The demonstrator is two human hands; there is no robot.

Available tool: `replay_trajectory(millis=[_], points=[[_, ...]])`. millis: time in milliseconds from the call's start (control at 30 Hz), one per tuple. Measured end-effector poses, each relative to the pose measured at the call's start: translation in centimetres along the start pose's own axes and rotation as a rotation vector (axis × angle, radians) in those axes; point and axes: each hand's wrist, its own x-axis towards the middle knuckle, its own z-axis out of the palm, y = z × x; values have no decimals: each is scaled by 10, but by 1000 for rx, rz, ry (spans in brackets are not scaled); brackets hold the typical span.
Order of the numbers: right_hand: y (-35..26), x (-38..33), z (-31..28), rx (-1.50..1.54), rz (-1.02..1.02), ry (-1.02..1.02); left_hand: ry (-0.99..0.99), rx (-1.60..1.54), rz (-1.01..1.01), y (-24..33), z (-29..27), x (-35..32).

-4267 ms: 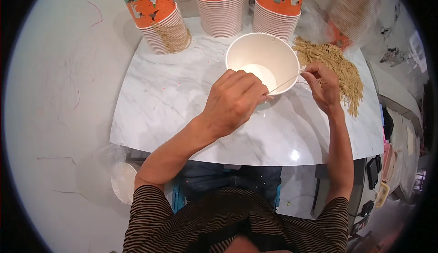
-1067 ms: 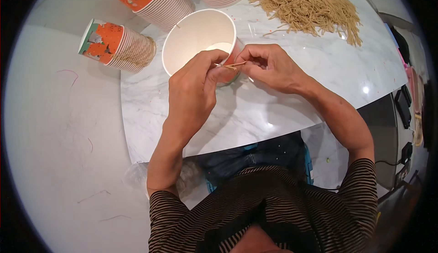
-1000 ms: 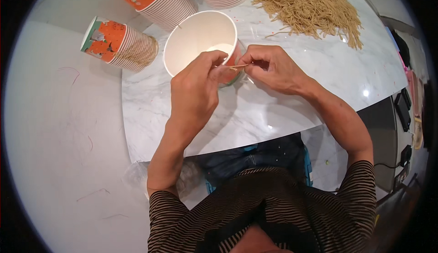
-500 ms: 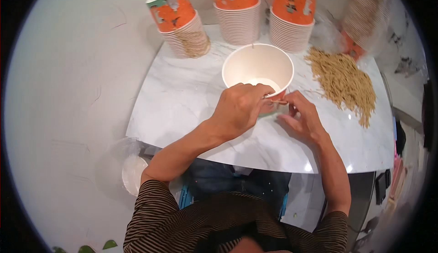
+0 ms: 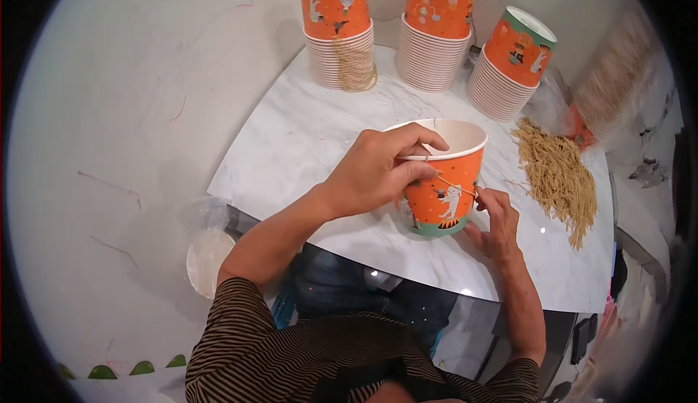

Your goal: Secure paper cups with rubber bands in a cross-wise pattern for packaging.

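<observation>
White marbled tabletop [image 5: 280, 138], pale round object [image 5: 206, 261] beside it, green rounded shapes [image 5: 143, 367] at lower left

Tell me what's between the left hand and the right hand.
In the head view, a thin tan cord runs between the left hand and right hand, with the orange bucket behind it.

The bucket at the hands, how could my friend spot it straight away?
Find the white table, then the left hand and right hand near its middle. Between them is the bucket, orange with a green base and white rim. Unlike the three upside-down stacks behind it, it is single, with its mouth up.
</observation>
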Motion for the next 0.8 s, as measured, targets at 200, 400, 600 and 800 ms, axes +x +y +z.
replay_trajectory(millis=[200, 400, 600, 800], points=[[8, 6, -5, -57, -83, 27, -12, -114, 118, -31, -27, 17], [3, 62, -41, -35, -120, 21, 774, 332, 145, -135, -89, 58], [-10, 161, -48, 11, 378, 56, 899, 883, 344, -193, -131, 82], [62, 286, -54, 591, 624, 111, 899, 871, 410, -216, -128, 114]])
